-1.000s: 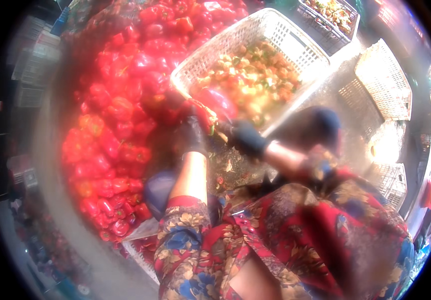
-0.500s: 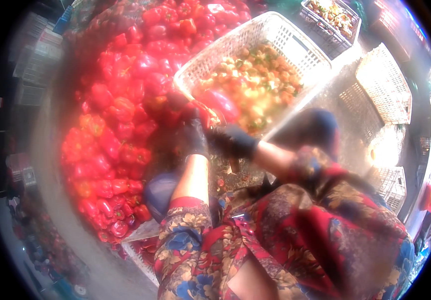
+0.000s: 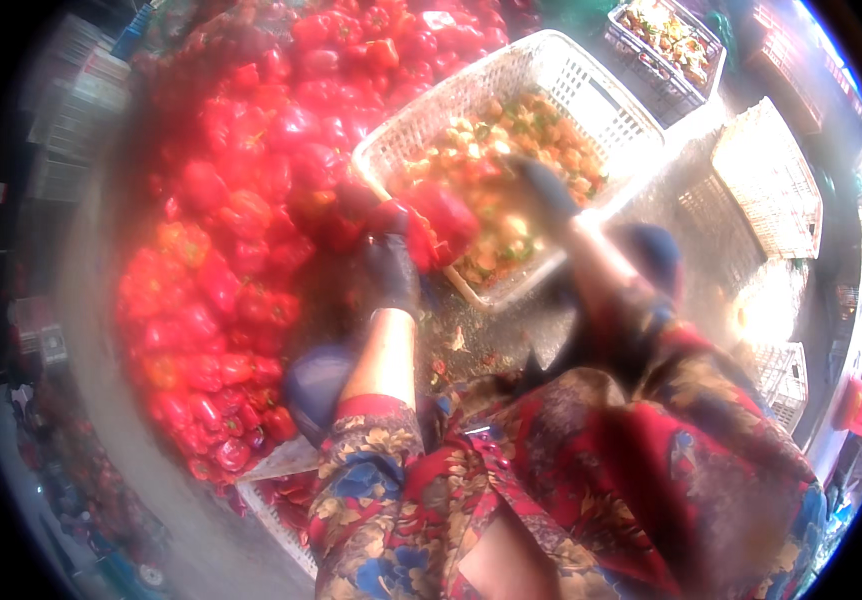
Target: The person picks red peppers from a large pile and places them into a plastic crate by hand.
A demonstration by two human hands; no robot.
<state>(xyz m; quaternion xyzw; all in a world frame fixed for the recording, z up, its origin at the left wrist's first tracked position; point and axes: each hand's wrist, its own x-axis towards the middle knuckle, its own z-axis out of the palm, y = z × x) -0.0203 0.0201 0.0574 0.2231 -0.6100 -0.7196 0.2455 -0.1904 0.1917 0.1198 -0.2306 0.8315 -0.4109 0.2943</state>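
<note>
Watching remotely, I see the left hand (image 3: 388,272) gripping a red bell pepper (image 3: 421,240) by the white plastic crate (image 3: 573,72); the right hand (image 3: 543,188) is over pepper cores (image 3: 561,137), fingers too blurred to tell.

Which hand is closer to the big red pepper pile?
Left. The left hand is just beside the red pepper pile; the right hand is farther, over the white crate.

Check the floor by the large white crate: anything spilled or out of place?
Yes: a pale scrap and small reddish bits lie loose on the floor on the near side of the large white crate, not with the pieces heaped inside.
</note>
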